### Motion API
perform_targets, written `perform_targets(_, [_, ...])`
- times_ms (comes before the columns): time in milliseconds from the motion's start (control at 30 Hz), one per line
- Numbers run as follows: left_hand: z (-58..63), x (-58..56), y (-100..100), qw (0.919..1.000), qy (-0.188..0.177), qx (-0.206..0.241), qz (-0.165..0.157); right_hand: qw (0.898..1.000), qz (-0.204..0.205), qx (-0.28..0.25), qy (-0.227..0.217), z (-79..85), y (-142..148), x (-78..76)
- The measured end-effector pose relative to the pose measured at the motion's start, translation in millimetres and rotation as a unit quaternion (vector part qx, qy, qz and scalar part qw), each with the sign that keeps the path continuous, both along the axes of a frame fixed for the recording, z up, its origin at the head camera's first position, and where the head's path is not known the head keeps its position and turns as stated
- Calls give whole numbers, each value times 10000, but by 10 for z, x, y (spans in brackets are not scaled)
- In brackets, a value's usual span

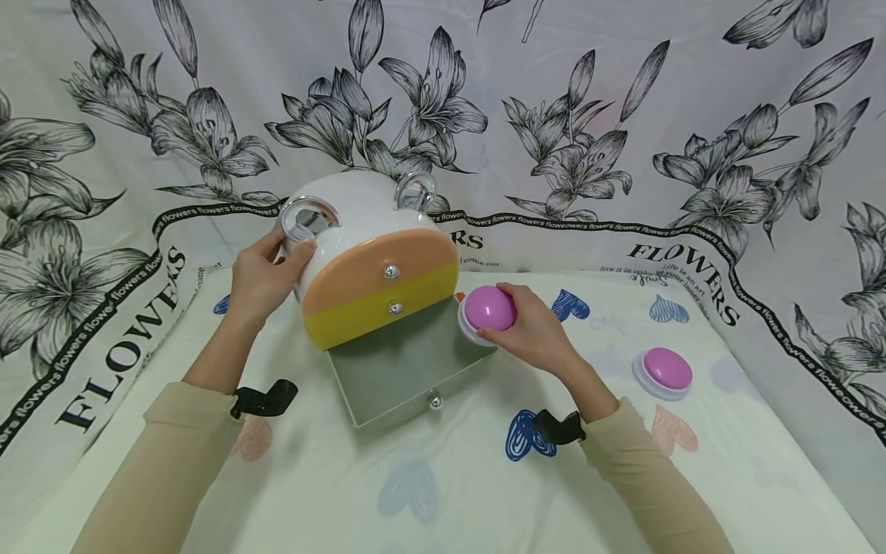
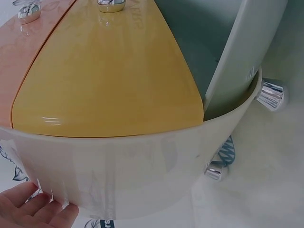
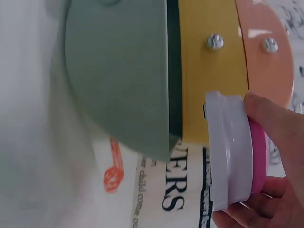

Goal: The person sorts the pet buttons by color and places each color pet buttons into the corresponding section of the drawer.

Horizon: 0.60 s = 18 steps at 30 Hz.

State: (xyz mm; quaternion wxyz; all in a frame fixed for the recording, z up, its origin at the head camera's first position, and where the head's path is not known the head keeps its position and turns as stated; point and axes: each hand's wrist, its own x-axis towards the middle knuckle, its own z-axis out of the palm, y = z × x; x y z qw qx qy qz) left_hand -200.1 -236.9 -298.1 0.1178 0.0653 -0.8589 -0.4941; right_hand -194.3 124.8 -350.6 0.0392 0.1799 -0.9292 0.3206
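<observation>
A small white drawer cabinet (image 1: 360, 188) with chrome ring ears on top stands at centre left in the head view. Its orange drawer (image 1: 381, 265) and yellow drawer (image 1: 377, 317) are closed; the green drawer (image 1: 396, 415) at the bottom is pulled out. My left hand (image 1: 264, 277) rests on the cabinet's side below one ear, its fingertips touching the white shell in the left wrist view. With my right hand (image 1: 536, 327) I grip a pink-domed round button (image 1: 490, 308) by its edges, above the green drawer's right side. The right wrist view shows its white base tilted sideways.
A second pink-domed button (image 1: 667, 369) lies on the cloth to the right. A heart-patterned cloth (image 1: 443, 500) covers the table. Behind the cabinet hangs a white flower-printed curtain (image 1: 526, 177).
</observation>
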Motion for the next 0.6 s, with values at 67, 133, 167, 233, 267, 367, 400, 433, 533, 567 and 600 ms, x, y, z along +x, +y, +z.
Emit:
perform_targets(67, [3, 2, 1, 10000, 4, 2, -1, 9999, 124, 20, -31, 0, -74, 25])
perform_targets(133, [6, 5, 3, 10000, 1, -4, 2, 9997, 230, 26, -82, -2, -145, 48])
perform_targets(167, [6, 4, 5, 10000, 5, -5, 3, 9995, 297, 20, -113, -2, -181, 58])
perform_targets(233, [7, 5, 6, 10000, 20, -4, 6, 9989, 442, 14, -133, -2, -248, 72])
perform_targets(267, [7, 5, 8, 10000, 20, -5, 8, 9986, 517, 8, -140, -2, -283, 77])
perform_targets(367, [6, 7, 8, 10000, 38, -9, 19, 9971, 750, 37, -146, -3, -385, 83])
perform_targets(400, [7, 10, 7, 10000, 40, -9, 22, 9965, 825, 64, -127, -5, -420, 82])
perform_targets(433, [7, 11, 6, 10000, 38, -14, 30, 9959, 888, 89, -120, -9, -455, 79])
perform_targets(533, [6, 15, 3, 10000, 14, -14, 37, 9943, 1044, 212, -62, -37, -558, 64])
perform_targets(567, [4, 13, 3, 10000, 5, -9, 31, 9936, 1097, 261, -54, -50, -593, 57])
perform_targets(600, [4, 14, 2, 10000, -7, -11, 27, 9931, 1123, 345, -59, -66, -627, 50])
